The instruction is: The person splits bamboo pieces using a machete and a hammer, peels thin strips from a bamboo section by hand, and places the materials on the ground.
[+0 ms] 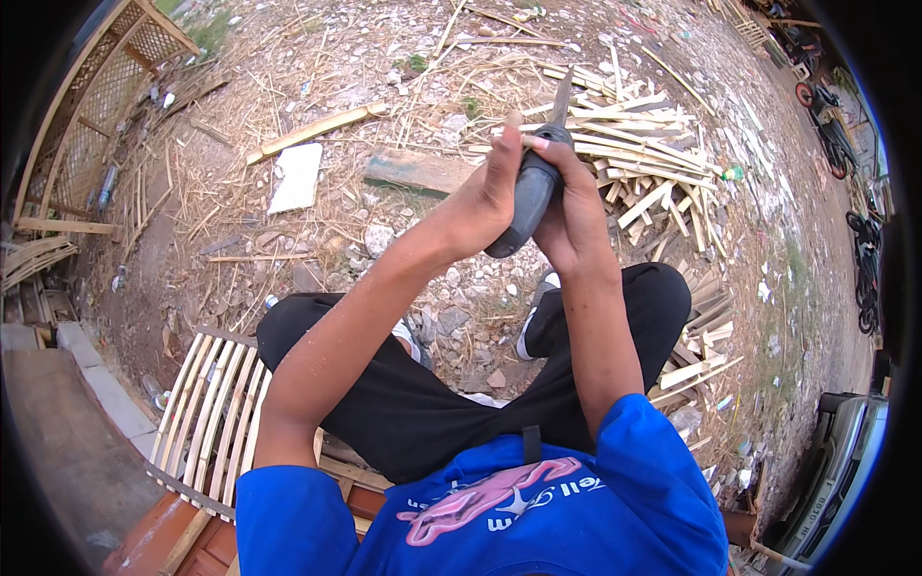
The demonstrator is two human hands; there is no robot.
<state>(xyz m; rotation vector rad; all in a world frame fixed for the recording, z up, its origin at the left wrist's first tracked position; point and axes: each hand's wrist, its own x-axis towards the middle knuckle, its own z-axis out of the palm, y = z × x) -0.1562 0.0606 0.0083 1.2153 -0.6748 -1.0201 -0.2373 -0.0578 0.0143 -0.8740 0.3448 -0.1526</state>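
Note:
In front of my knees I hold up a knife with a thick black handle [531,197]; its narrow grey blade [562,98] points away from me. My right hand [573,216] is closed around the handle from the right, with its thumb lying across the upper part. Against the handle's left side presses my left hand [488,197], its fingers bent and partly hidden. Beyond the hands lies a loose pile of split wood strips [643,144]. To the left of the handle a broad wooden board [418,171] rests flat on the ground.
Beside my left leg stands a slatted wooden frame [209,413]. More wood strips [699,350] lie beside my right knee. A white slab [296,180] and a long plank [315,132] lie on stony, littered ground. A lattice panel [96,106] leans at far left; motorbikes [824,125] and a car [831,480] stand right.

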